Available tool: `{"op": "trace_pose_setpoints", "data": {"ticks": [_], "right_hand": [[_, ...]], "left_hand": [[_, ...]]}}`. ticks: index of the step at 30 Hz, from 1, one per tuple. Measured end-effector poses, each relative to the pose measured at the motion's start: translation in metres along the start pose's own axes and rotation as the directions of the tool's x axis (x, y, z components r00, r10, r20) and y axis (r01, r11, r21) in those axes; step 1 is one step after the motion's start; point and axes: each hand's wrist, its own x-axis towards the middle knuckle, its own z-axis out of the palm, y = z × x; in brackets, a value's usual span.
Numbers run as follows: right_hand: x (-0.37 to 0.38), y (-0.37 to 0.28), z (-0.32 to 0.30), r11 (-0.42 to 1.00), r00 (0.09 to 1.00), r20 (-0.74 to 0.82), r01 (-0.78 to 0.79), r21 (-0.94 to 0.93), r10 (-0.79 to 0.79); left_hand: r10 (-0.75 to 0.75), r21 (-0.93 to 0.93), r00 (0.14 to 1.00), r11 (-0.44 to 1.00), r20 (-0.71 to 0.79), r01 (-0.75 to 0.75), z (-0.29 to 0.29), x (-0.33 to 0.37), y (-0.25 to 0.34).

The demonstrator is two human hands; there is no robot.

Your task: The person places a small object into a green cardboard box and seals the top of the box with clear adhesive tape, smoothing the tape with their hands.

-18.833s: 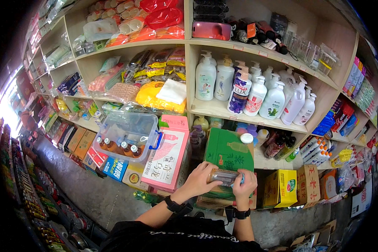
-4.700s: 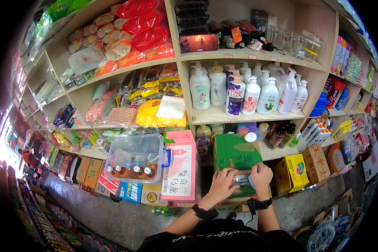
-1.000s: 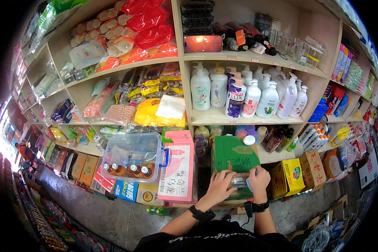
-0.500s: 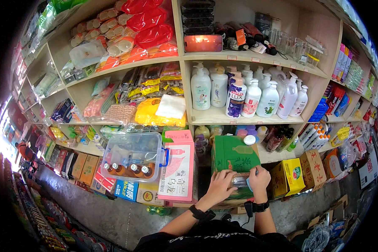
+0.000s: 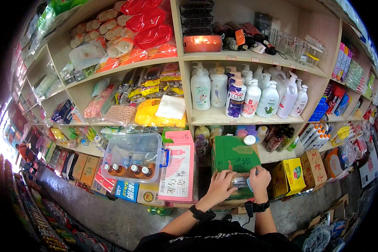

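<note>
A small clear, shiny object (image 5: 240, 181) lies on its side at the front of a green cardboard box (image 5: 233, 156). I cannot make out its exact kind. My left hand (image 5: 219, 185) holds it from the left, fingers bent over its top and thumb along its near side. My right hand (image 5: 260, 179) is closed at its right end, with a sliver of a thin light blue piece (image 5: 250, 185) showing beside the fingers. The rest of that piece is hidden. Farther back on the green box sits a small round white-topped item (image 5: 250, 140).
Left of the green box stands a pink and white carton (image 5: 177, 172), then a clear plastic bin (image 5: 134, 145) holding several brown bottles (image 5: 136, 170). To the right is a yellow box (image 5: 287, 176). Pump bottles (image 5: 236, 98) line the shelf behind; packaged goods fill the other shelves.
</note>
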Motion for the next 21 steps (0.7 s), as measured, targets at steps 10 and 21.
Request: {"op": "trace_pose_setpoints", "data": {"ticks": [10, 21], "right_hand": [[0.0002, 0.0001, 0.0007, 1.0, 1.0, -0.01, 0.01, 0.001, -0.01], [-0.0006, 0.0039, 0.0028, 1.0, 1.0, -0.003, 0.006, -0.006, -0.006]], "left_hand": [[-0.006, 0.006, 1.0, 1.0, 0.012, 0.006, 0.0, 0.0, -0.0001], [0.004, 0.004, 1.0, 1.0, -0.001, -0.004, -0.0008, -0.0003, 0.0004]]}}
